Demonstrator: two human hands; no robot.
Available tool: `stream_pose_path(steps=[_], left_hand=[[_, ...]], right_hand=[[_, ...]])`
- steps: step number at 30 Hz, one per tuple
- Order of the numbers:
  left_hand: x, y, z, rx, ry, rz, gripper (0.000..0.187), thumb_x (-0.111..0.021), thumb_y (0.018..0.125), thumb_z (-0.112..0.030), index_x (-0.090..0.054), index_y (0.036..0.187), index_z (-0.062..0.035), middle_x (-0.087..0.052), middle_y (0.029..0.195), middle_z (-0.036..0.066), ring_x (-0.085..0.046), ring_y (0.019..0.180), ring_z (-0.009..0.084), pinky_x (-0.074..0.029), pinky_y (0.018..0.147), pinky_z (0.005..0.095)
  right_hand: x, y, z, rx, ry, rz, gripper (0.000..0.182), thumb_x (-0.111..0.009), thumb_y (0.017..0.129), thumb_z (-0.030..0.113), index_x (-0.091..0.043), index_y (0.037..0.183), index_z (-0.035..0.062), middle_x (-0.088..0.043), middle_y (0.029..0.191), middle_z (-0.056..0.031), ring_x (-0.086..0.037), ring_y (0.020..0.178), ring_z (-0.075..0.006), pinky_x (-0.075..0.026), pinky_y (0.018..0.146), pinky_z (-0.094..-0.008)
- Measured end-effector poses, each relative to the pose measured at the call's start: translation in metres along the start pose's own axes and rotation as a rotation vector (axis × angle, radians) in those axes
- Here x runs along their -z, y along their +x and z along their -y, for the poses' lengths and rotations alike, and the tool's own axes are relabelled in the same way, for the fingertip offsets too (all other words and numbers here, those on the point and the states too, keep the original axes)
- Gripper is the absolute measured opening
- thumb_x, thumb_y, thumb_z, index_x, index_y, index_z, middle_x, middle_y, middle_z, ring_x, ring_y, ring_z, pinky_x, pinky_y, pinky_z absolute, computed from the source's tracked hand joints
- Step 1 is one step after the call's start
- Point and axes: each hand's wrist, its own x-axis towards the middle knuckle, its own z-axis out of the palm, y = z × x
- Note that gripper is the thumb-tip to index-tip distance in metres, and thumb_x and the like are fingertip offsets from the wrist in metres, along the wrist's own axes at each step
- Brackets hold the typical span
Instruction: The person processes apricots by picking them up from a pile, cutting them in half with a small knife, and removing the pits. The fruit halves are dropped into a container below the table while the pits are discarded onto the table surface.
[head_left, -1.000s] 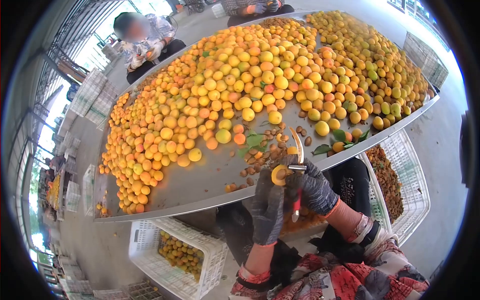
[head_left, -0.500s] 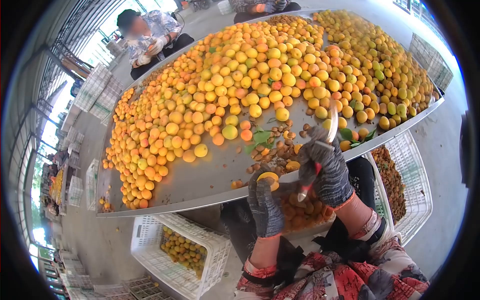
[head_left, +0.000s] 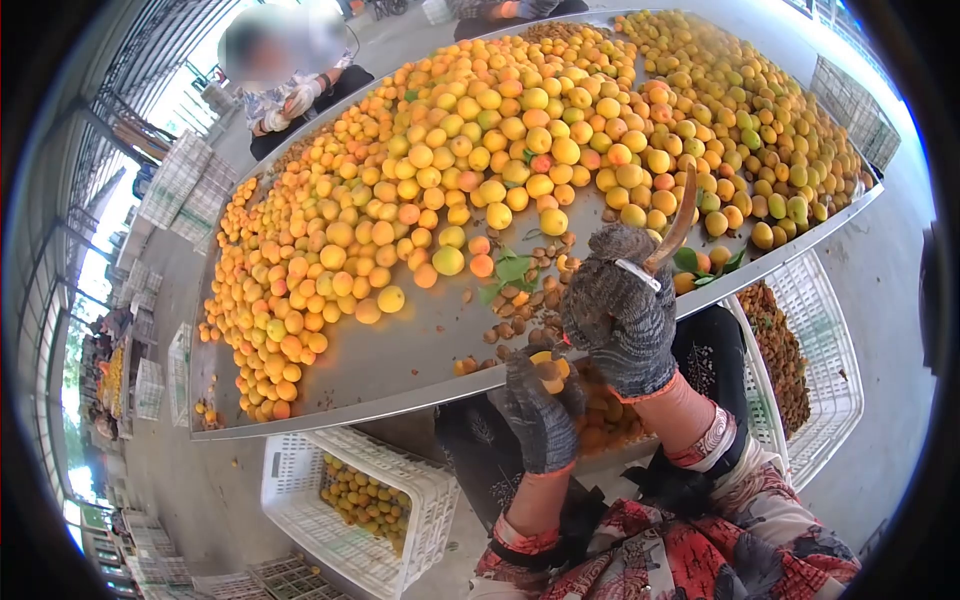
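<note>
My left hand (head_left: 541, 415), in a grey knit glove, is closed round a cut apricot (head_left: 549, 371) at the table's near edge. Up and to the right, my right hand (head_left: 626, 315), gloved alike, grips a knife; its curved brown blade (head_left: 679, 220) points up and away. Loose pits (head_left: 515, 322) lie on the metal table (head_left: 400, 365) just beyond my hands, beside some green leaves (head_left: 512, 268). A large heap of yellow-orange apricots (head_left: 450, 150) spreads over the table. Below my hands, a container of apricot pieces (head_left: 607, 420) is partly hidden.
On the floor at the lower left stands a white crate (head_left: 440, 505) holding apricots. Another white crate (head_left: 835, 370) with brown pieces is at the right. A person (head_left: 290, 100) sits beyond the table at the upper left. Stacked crates (head_left: 178, 180) stand at the left.
My right hand has shifted left and turned, and the blade now shows its brown face. My left hand has moved slightly right and down with the apricot. The view has shifted slightly.
</note>
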Motion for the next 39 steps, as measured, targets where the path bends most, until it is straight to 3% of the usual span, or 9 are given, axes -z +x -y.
stream_pose_path(steps=[3,5,11,13,16,29,33,35,39], left_hand=[[-0.001,0.002,-0.009,0.039,0.019,0.012,0.031,-0.035,0.094,-0.018,-0.047,0.111,0.0047,-0.054,0.1,0.013,-0.051,0.094,0.0163,-0.043,0.082,0.0289],[-0.003,0.004,-0.006,0.096,-0.06,0.032,0.033,-0.034,0.094,-0.02,-0.046,0.112,0.0054,-0.054,0.102,0.013,-0.051,0.095,0.0168,-0.043,0.082,0.0289],[0.001,0.019,0.008,-0.627,0.773,0.073,0.034,-0.044,0.09,-0.023,-0.047,0.11,0.005,-0.055,0.099,0.014,-0.056,0.086,0.021,-0.046,0.076,0.0313],[-0.012,0.033,0.005,0.454,-0.372,-0.05,0.04,-0.047,0.088,-0.031,-0.047,0.111,0.0018,-0.054,0.1,0.013,-0.057,0.083,0.0218,-0.047,0.075,0.031],[-0.03,0.05,-0.039,0.893,-0.527,-0.251,0.043,-0.048,0.088,-0.036,-0.047,0.113,-0.0017,-0.054,0.1,0.01,-0.056,0.083,0.02,-0.049,0.07,0.0297],[0.001,0.112,0.027,0.078,0.037,-0.234,0.044,-0.037,0.092,-0.032,-0.044,0.119,0.0023,-0.051,0.112,0.012,-0.051,0.096,0.0186,-0.043,0.082,0.0285],[-0.004,0.104,-0.001,0.352,-0.247,-0.192,0.042,-0.035,0.092,-0.037,-0.052,0.108,-0.0021,-0.054,0.103,0.007,-0.05,0.093,0.0165,-0.041,0.082,0.0294],[-0.001,0.105,0.023,0.099,-0.084,-0.159,0.04,-0.032,0.093,-0.034,-0.054,0.105,-0.0028,-0.055,0.099,0.006,-0.05,0.09,0.0149,-0.042,0.075,0.0278],[0.008,0.102,0.032,-0.151,0.131,-0.17,0.039,-0.032,0.093,-0.033,-0.055,0.104,-0.0027,-0.057,0.096,0.006,-0.051,0.084,0.0125,-0.043,0.063,0.0244]], right_hand=[[0.007,-0.006,-0.009,0.308,-0.815,0.044,0.029,-0.061,0.077,0.012,-0.053,0.102,0.0013,-0.059,0.083,-0.0057,-0.058,0.072,-0.0176,-0.049,0.063,-0.0289],[0.003,-0.007,-0.013,-0.106,0.335,-0.004,0.029,-0.059,0.079,0.017,-0.052,0.104,0.0035,-0.058,0.082,-0.005,-0.058,0.072,-0.0147,-0.049,0.062,-0.0249],[0.015,0.017,-0.024,-0.152,0.328,-0.069,0.016,-0.056,0.081,0.019,-0.05,0.093,0.0101,-0.046,0.062,0.0019,-0.042,0.047,-0.0093,-0.035,0.04,-0.0232],[0.018,0.03,-0.028,-0.207,0.421,-0.127,0.011,-0.055,0.08,0.017,-0.049,0.089,0.0142,-0.039,0.055,0.0035,-0.032,0.039,-0.0075,-0.028,0.036,-0.0224],[0.029,0.042,-0.045,-0.199,0.523,-0.221,0.011,-0.052,0.081,0.015,-0.05,0.092,0.0158,-0.04,0.056,0.0031,-0.034,0.041,-0.0076,-0.029,0.037,-0.0224],[0.024,0.101,-0.041,-0.199,-0.097,0.08,0.02,-0.054,0.082,0.017,-0.05,0.099,0.0073,-0.053,0.069,-0.0021,-0.044,0.042,-0.0108,-0.037,0.037,-0.0247],[0.032,0.088,-0.08,-0.462,-0.179,0.141,0.026,-0.056,0.082,0.019,-0.052,0.103,0.0051,-0.058,0.076,-0.004,-0.054,0.056,-0.0134,-0.045,0.048,-0.0255],[0.016,0.07,-0.068,-0.417,-1.217,0.507,0.032,-0.056,0.083,0.023,-0.053,0.109,0.0055,-0.061,0.088,-0.0096,-0.059,0.087,-0.0184,-0.048,0.071,-0.0267],[-0.003,0.063,-0.054,-0.823,-0.805,0.309,0.039,-0.061,0.081,0.02,-0.051,0.115,0.0045,-0.062,0.094,-0.0072,-0.055,0.088,-0.0135,-0.045,0.076,-0.025]])
